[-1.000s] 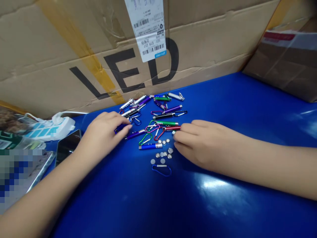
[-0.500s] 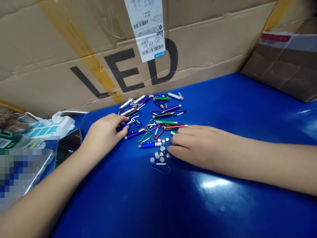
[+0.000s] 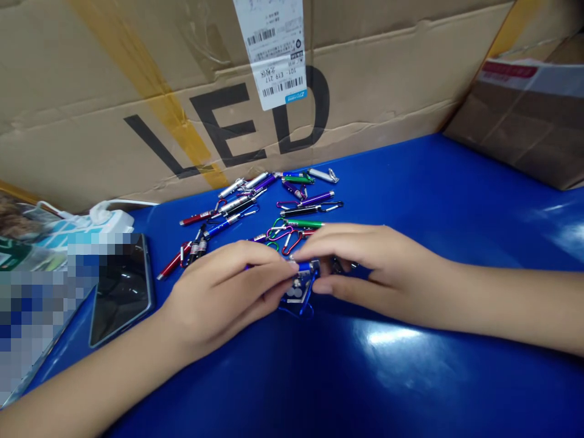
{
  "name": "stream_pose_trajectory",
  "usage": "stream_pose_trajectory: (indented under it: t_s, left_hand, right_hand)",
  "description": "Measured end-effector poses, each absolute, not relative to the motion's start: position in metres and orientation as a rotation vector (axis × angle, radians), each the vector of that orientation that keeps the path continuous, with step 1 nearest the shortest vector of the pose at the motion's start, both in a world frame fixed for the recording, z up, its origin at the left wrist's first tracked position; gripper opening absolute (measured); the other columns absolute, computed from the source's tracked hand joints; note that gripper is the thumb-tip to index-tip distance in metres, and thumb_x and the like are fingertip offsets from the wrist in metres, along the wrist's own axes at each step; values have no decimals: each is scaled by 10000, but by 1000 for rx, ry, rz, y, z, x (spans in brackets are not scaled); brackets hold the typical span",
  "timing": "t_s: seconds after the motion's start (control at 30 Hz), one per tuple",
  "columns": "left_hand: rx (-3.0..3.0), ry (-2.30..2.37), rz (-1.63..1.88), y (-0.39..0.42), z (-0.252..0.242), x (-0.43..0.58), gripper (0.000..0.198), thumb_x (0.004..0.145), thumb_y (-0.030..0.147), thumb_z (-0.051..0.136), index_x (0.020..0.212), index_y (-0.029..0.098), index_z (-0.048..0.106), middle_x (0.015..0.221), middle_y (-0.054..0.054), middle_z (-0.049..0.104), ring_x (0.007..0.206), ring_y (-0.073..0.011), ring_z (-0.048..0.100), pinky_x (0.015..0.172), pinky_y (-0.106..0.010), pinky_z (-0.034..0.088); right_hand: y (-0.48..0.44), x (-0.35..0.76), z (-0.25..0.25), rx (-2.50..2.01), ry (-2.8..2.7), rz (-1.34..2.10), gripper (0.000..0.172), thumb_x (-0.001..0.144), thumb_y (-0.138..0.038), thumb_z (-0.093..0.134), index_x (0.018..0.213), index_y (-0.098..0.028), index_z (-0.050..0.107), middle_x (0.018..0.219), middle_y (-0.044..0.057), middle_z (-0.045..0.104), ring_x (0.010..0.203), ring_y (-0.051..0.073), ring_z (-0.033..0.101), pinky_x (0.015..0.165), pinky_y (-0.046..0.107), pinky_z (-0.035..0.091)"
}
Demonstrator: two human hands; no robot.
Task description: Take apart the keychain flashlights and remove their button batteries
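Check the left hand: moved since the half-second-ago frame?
Yes. Against the printed LED lettering, the left hand has shifted rightward and nearer the person; its fingertips, earlier below the E, now sit below the D.

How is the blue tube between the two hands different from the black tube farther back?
The blue tube has a blue body; the black tube has a black one. The blue tube is in the left hand's fingertips, while the black tube lies on the table. Fingers partly cover the blue tube; the black tube is uncovered. Both are slim and straight.
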State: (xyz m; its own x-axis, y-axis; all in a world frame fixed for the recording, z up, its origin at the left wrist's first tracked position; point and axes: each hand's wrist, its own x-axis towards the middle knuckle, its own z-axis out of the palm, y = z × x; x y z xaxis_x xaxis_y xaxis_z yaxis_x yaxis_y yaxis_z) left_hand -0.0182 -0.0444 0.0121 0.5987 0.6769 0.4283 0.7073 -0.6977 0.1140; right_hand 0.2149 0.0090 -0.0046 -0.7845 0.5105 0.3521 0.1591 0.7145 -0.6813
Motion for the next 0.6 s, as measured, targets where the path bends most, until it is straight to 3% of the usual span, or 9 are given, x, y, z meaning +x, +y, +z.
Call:
stream_pose_trajectory:
  t_s: [0.13,0.23,0.3,0.43,0.6]
  left_hand:
    - [-2808,-1192,-763,-45,13,-15,113,903,234,606,1012,255,626,916,10,709,788,-118,675,703,-214,553]
    - [-2839,-1176,-771,-34,14,-19,136,930,263,572,1049,214,618,962,-24,713,892,-136,667,819,-241,539]
    - [-2771,-1351,-682,-22,13,-26,174,941,302,545,1053,198,628,991,-42,708,935,-164,658,863,-295,529]
    - [-2849,-1598,-346,2,9,-43,310,925,422,527,1108,197,637,1045,-64,688,959,-205,639,866,-371,522]
    - [-2866,-1567,-279,16,13,-46,292,914,387,539,1123,207,636,1069,-63,654,952,-200,618,871,-379,506]
  right_hand:
    - [5,210,-1,-715,-2295,1174,196,875,-261,609,1053,-197,660,682,-42,620,589,79,537,543,192,420]
    - [13,210,1,-863,-2223,1196,135,869,-243,567,954,-186,656,665,-35,594,581,86,519,527,203,402]
    - [24,213,3,-952,-2107,1186,155,877,-253,523,987,-183,606,715,-17,607,608,103,538,546,223,421]
    - [46,223,9,-1144,-2124,844,211,849,-164,434,1000,-202,576,814,5,625,691,136,558,621,265,424]
    - [52,229,12,-1150,-2538,360,248,829,-379,565,988,-200,632,894,49,613,759,182,553,655,292,394]
